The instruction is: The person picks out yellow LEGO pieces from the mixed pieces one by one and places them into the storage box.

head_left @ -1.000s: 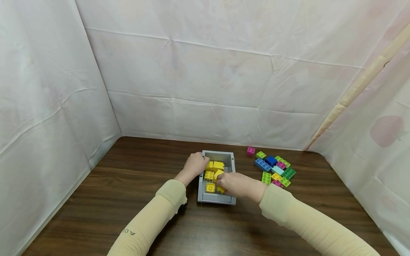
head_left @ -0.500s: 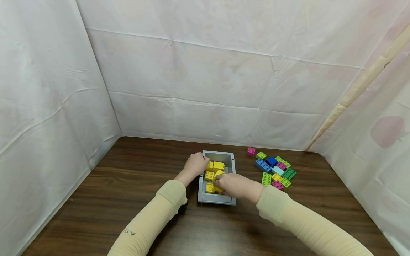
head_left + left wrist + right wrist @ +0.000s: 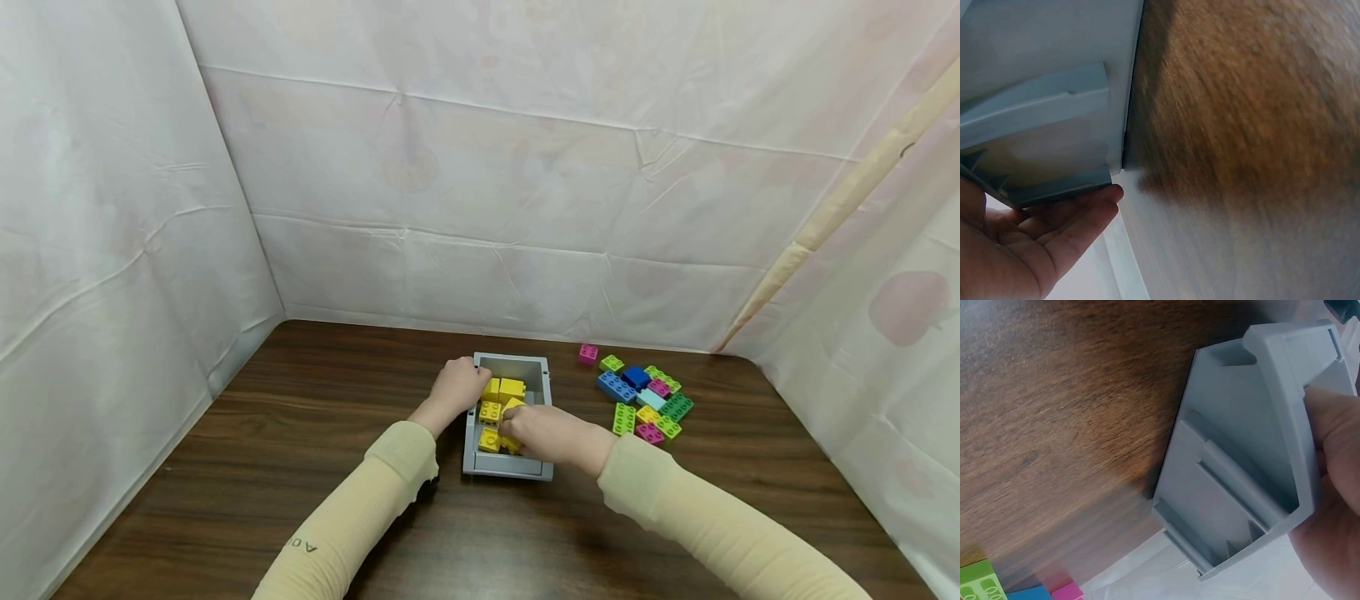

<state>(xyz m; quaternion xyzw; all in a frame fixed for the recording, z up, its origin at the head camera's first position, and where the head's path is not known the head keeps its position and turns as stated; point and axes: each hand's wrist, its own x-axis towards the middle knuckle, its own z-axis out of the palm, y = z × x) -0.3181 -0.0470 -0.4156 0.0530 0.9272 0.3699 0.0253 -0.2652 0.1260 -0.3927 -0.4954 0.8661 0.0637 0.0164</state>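
Observation:
A grey open bin (image 3: 508, 477) holds several yellow toy bricks (image 3: 512, 390), some with studs up. My left hand (image 3: 457, 385) grips the far left corner of the bin; in the left wrist view its fingers (image 3: 1082, 225) bend round the grey edge. My right hand (image 3: 551, 433) reaches over the right rim into the bin, its fingertips on a yellow brick (image 3: 511, 445) near the front. Beside that brick lies a small yellow brick (image 3: 489, 440). The bin's outer wall (image 3: 1235, 412) hides my right fingertips in the right wrist view.
Right of the bin, loose bricks lie in a cluster, among them a blue brick (image 3: 617, 387), a dark green one (image 3: 676, 407) and a lime one (image 3: 624, 418). A magenta brick (image 3: 588, 354) sits by the back edge. White cloth (image 3: 450, 283) hangs behind the brown table (image 3: 300, 375).
Inside the bin, my right hand has shifted slightly left, and the small yellow brick near the front has slid a little left and tilted. My left hand has stayed at the corner.

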